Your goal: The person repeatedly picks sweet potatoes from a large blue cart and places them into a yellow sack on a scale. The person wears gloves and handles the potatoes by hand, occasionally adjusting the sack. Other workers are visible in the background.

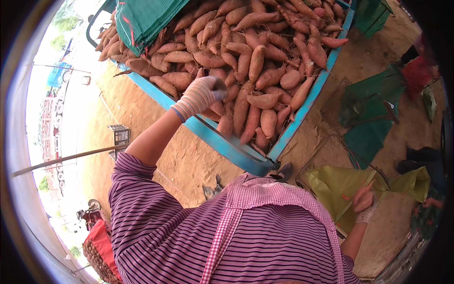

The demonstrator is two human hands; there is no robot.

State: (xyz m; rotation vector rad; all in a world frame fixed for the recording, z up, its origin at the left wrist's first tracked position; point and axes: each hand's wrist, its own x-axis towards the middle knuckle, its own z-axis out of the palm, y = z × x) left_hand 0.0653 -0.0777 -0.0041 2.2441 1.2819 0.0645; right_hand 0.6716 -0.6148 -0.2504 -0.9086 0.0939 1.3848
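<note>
Sweet potatoes [244, 60] fill a blue metal cart bed [308, 88]. Over their near left part is my left hand [204, 93] in a striped knit glove, its fingertips blurred; whether it grips anything cannot be told. Out to the right, my gloved right hand [367, 209] holds a sweet potato [363, 198] in front of a yellow-green bag [340, 184]. A stack of green mesh sacks [145, 21] lies on the pile at the upper left. The bed's rounded near edge [227, 142] runs just before my body.
Green mesh bags [369, 138] on metal frames stand on the dirt ground at right, with other people's blurred parts beyond. A black crate [120, 136] stands at left near a long pole [71, 158]. At lower left is a red cloth [103, 241] by a filled net sack.
</note>
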